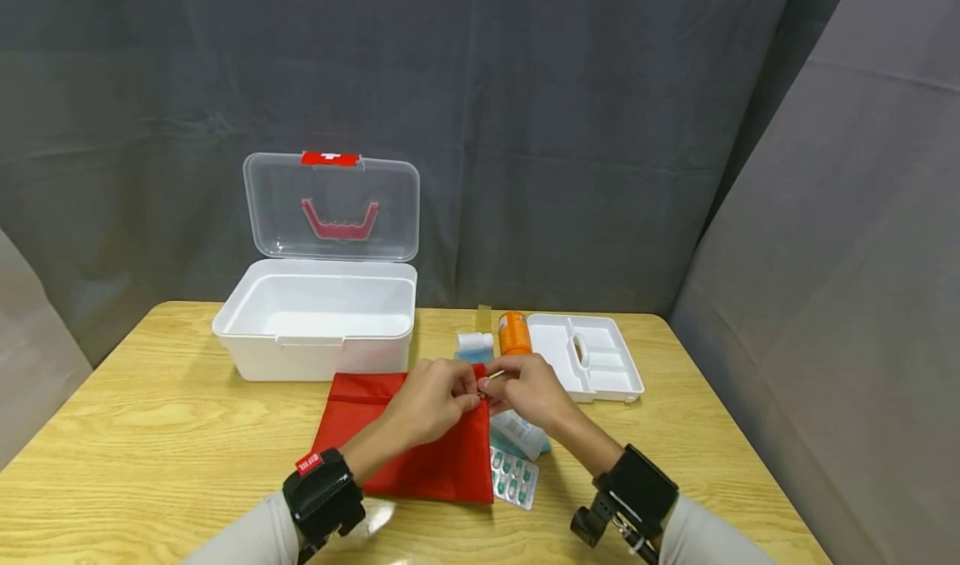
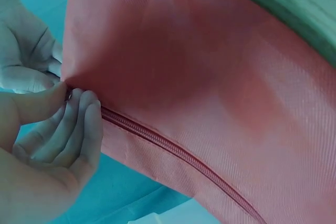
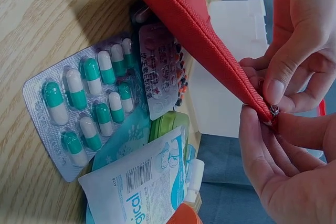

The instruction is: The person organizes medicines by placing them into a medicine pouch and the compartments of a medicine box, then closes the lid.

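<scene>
1. Two hands meet at one corner of the red pouch (image 1: 450, 469), which sits mid-desk (image 1: 150, 432), in front of the box (image 1: 307, 362), with that corner lifted.
2. The left hand (image 1: 435, 398) has its grip pinching fabric at the corner, thumb against fingers; the right hand (image 1: 528, 388) pinches the same corner close to the metal slider (image 3: 274, 110).
3. The step in hand looks like working the zip (image 2: 178, 150). Its teeth look meshed along the stretch the left wrist view shows, yet whether it is being undone or finished off cannot be told.
4. The next move seems to call for one grip keeping the corner taut while the other takes the slider and draws it in line with the teeth; slack fabric could snag.
5. Blue print on the white packet (image 3: 139, 179) reads "gical", its start cut off, beside a barcode. The darker blister (image 3: 157, 72) bears Chinese characters too small to read surely.
6. A white cross marks the red latch (image 1: 330, 159) of the box, near the desk's back edge. Lettering on the left wrist's red tag (image 1: 309, 463) is illegible.
7. Toward the back right corner lies the tray (image 1: 551, 340), with the orange bottle (image 1: 514, 333) at its left; its label is unreadable.
</scene>
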A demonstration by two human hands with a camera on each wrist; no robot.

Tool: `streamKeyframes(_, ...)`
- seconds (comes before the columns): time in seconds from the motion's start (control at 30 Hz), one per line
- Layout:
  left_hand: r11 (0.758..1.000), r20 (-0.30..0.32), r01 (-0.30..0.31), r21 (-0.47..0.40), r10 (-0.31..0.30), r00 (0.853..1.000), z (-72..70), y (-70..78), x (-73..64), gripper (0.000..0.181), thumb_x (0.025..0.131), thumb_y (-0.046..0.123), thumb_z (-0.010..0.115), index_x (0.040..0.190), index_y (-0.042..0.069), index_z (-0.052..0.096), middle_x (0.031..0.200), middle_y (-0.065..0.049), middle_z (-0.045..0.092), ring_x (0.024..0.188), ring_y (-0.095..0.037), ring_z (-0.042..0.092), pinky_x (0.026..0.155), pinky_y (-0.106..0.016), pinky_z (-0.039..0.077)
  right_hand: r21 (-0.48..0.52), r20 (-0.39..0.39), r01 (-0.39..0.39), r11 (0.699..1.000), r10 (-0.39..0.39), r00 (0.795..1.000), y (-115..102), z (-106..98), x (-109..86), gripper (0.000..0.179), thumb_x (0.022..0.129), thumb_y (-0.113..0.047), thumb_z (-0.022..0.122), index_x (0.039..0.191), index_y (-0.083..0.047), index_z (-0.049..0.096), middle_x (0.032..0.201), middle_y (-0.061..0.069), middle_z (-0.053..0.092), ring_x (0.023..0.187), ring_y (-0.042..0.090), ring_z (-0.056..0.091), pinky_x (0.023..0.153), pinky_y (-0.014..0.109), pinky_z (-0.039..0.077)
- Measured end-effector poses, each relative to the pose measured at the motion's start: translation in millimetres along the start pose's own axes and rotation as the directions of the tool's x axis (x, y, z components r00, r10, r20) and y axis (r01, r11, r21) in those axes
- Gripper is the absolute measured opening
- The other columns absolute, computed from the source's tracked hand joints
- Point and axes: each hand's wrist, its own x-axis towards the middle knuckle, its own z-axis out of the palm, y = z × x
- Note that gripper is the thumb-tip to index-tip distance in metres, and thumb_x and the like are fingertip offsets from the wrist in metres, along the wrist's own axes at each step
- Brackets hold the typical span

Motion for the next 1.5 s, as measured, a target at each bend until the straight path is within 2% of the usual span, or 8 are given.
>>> streamKeyframes(0.13,1.0,0.017,-0.02,0.022,0.019,1.0,-2.7,-1.4,1.0,0.015,0.086,0.005,0.076,0.074,0.012,0.069,0.062,0.008,0.06,0.059,-0.008,0.053,0.054,-0.023,0.045,0.003,0.001,0.002,1.0,-0.002,1.0,2,0,0.9,0.02,0.094,-0.002,0.065,0.11,0.011,0.069,0.093,0.019,0.074,0.073,0.021,0.073,0.072,0.04,0.063)
streamKeyframes(0.4,0.998,0.091,-0.042,0.035,0.039,0.995,-13.4,-1.6,3.0,0.011,0.085,0.005,0.076,0.076,0.01,0.072,0.062,0.008,0.062,0.058,-0.007,0.055,0.055,-0.023,0.048,-0.02,-0.016,0.01,1.0,-0.01,1.0,1,0,-0.3,0.02,0.093,0.0,0.065,0.109,0.012,0.069,0.09,0.021,0.075,0.072,0.025,0.074,0.076,0.047,0.062)
streamKeyframes(0.6,0.998,0.12,-0.035,0.052,0.029,0.992,-18.7,-3.5,2.4,0.013,0.085,0.005,0.076,0.074,0.011,0.071,0.06,0.008,0.061,0.057,-0.008,0.054,0.054,-0.024,0.048,-0.002,0.0,0.0,1.0,0.0,1.0,0,-1,0.5,0.02,0.092,0.001,0.066,0.109,0.013,0.068,0.089,0.021,0.075,0.07,0.027,0.074,0.074,0.047,0.062)
streamKeyframes(0.83,0.996,0.141,-0.002,0.088,-0.011,0.99,-21.7,-10.9,0.6,0.015,0.084,0.004,0.075,0.072,0.012,0.07,0.06,0.009,0.06,0.056,-0.009,0.054,0.051,-0.025,0.046,0.001,0.001,-0.014,1.0,0.014,1.0,1,-7,-1.3,0.016,0.091,0.002,0.065,0.104,0.011,0.069,0.085,0.017,0.073,0.065,0.022,0.071,0.071,0.045,0.062)
streamKeyframes(1.07,0.995,0.165,0.022,0.095,-0.037,0.986,-32.4,-20.0,-2.8,0.018,0.082,0.003,0.077,0.069,0.012,0.069,0.059,0.008,0.06,0.056,-0.009,0.053,0.053,-0.025,0.046,0.068,0.02,-0.051,0.996,0.05,0.999,-1,-8,-3.0,0.016,0.09,0.001,0.068,0.101,0.013,0.066,0.084,0.017,0.068,0.064,0.023,0.072,0.071,0.046,0.062)
streamKeyframes(1.3,0.997,0.167,0.03,0.074,-0.042,0.985,-38.0,-20.6,-4.1,0.019,0.08,0.001,0.076,0.067,0.012,0.068,0.059,0.008,0.062,0.057,-0.008,0.055,0.055,-0.024,0.047,0.092,0.013,-0.063,0.994,0.062,0.998,-2,-6,-1.8,0.017,0.089,0.001,0.067,0.101,0.013,0.066,0.082,0.017,0.072,0.066,0.026,0.074,0.071,0.047,0.062)
streamKeyframes(1.5,0.994,0.172,0.045,0.104,-0.063,0.983,-40.0,-20.5,-4.3,0.02,0.081,0.004,0.077,0.066,0.014,0.067,0.06,0.009,0.062,0.059,-0.01,0.056,0.057,-0.026,0.049,0.109,0.016,-0.062,0.992,0.061,0.998,1,-7,-2.3,0.019,0.09,-0.001,0.065,0.103,0.013,0.065,0.085,0.018,0.072,0.068,0.027,0.074,0.073,0.048,0.062)
